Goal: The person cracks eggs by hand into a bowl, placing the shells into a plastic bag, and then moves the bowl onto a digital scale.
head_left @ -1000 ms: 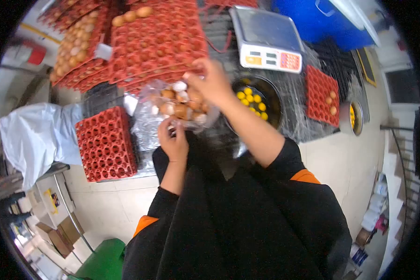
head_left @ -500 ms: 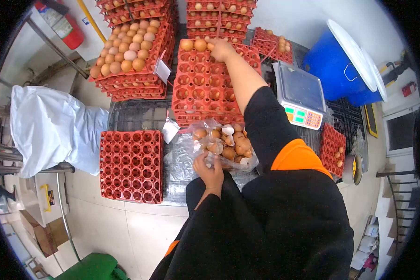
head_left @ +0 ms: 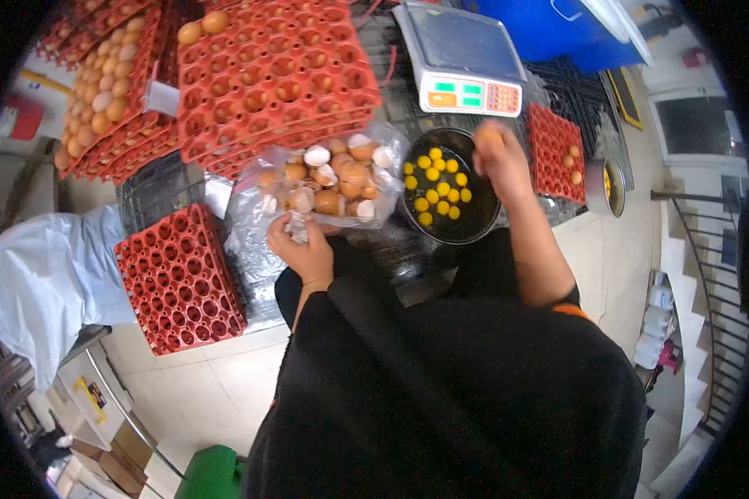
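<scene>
My right hand (head_left: 501,162), slightly blurred, is closed on a brown egg (head_left: 489,135) above the right rim of a dark round pan (head_left: 477,223). Several yellow yolks (head_left: 443,190) lie in clear liquid inside it. To its left is a clear plastic bag (head_left: 245,218) full of broken eggshells (head_left: 351,176). My left hand (head_left: 305,253) grips the bag's near edge between thumb and fingers. Behind the bag stands a stack of red egg trays (head_left: 279,71); two brown eggs (head_left: 203,27) sit at the top tray's far left corner.
A scale (head_left: 466,58) with green displays stands behind the pan. Right of it are a red tray (head_left: 552,150) with a few eggs and a metal pot (head_left: 605,187). Left are a filled egg stack (head_left: 100,96), red trays (head_left: 181,279) and a white sack (head_left: 58,274). Blue drums (head_left: 549,29) stand behind.
My right hand has come from the top egg tray to the pan with an egg. One egg fewer shows in that row. The view has turned right and down, bringing the pan into sight.
</scene>
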`<state>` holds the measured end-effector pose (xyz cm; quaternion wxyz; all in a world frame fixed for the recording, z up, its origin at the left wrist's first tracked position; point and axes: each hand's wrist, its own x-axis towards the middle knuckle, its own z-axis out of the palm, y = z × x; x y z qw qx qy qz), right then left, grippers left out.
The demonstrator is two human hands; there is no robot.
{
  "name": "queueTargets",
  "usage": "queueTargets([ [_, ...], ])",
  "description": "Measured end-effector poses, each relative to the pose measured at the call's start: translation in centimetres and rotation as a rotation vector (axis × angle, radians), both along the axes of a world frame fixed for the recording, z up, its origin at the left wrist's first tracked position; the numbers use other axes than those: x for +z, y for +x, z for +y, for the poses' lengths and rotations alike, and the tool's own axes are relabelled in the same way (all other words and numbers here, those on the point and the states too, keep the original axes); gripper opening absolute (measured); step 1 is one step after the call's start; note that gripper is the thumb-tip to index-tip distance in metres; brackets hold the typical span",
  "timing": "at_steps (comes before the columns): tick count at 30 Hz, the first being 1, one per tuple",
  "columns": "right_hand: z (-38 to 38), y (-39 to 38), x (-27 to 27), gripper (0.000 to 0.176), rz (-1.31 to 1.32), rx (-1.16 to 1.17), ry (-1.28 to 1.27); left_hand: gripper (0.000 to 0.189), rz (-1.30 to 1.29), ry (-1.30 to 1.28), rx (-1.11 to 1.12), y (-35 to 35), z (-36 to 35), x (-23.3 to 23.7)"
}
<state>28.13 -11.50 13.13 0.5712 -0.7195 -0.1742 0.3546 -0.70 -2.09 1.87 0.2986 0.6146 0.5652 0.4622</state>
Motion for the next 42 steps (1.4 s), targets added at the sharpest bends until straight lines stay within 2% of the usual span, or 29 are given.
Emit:
queueTargets([
  [1, -3.8, 0.1, -0.6, 0.027, -0.214, -0.041, -0.272, 0.03, 0.008, 0.027, -0.02, 0.2, -0.1, 0.2],
  [3, -9.9, 0.9, -2.8, 0.033, -1.178, 0.2, -0.31, 0.03, 0.028, 0.078, -0.057, 0.7, -0.5, 1.0],
  [6, -14.2, 1.4, -5.5, 0.04, -1.147, 0.279, -0.289, 0.032, 0.136, 0.209, -0.135, 1.7, -1.1, 1.7],
  [9, -16.0, 1.6, -8.4, 0.041, -0.952, 0.476, -0.449, 0.031, 0.125, 0.273, -0.23, 3.5, -2.6, 3.4],
  [10, -16.1, 1.6, -8.6, 0.04, -0.963, 0.395, -0.373, 0.031, 0.126, 0.257, -0.278, 4.0, -3.1, 3.9],
  [16, -15.3, 2.5, -8.5, 0.041, -0.865, 0.311, -0.237, 0.033, 0.174, 0.29, -0.535, 8.0, -5.8, 5.2],
  [19, -13.5, 2.5, -7.6, 0.04, -0.782, 0.166, -0.041, 0.041, 0.118, 0.103, -0.861, 12.0, -6.6, 7.1],
  [20, -12.8, 2.0, -6.6, 0.038, 0.05, 0.14, -0.031, 0.043, 0.134, 0.098, -0.958, 13.3, -7.1, 7.6],
  [23, -11.6, 0.2, -5.6, 0.035, 0.755, 0.209, 0.155, 0.048, 0.175, 0.028, -1.213, 15.7, -7.8, 7.9],
  [25, -11.1, -0.6, -6.7, 0.033, 0.817, 0.184, 0.139, 0.047, 0.192, -0.101, -1.328, 16.3, -7.9, 6.8],
  [26, -10.9, -0.8, -7.2, 0.032, 0.849, 0.17, 0.13, 0.041, 0.193, -0.071, -1.299, 16.3, -7.8, 6.2],
  [29, -10.8, -1.2, -7.5, 0.029, 0.9, 0.171, 0.118, 0.042, 0.188, -0.146, -1.356, 16.3, -7.1, 5.4],
  [32, -10.5, -1.4, -8.7, 0.028, 0.877, 0.18, 0.116, 0.043, 0.258, -0.051, -1.384, 16.4, -6.2, 4.4],
  [35, -10.0, -1.2, -9.8, 0.025, 0.894, 0.196, 0.127, 0.045, 0.288, -0.177, -1.371, 16.8, -5.8, 4.0],
  [42, -8.7, -0.2, -12.9, 0.021, 0.877, 0.18, 0.101, 0.042, 0.379, -0.239, -1.301, 18.4, -5.3, 2.5],
])
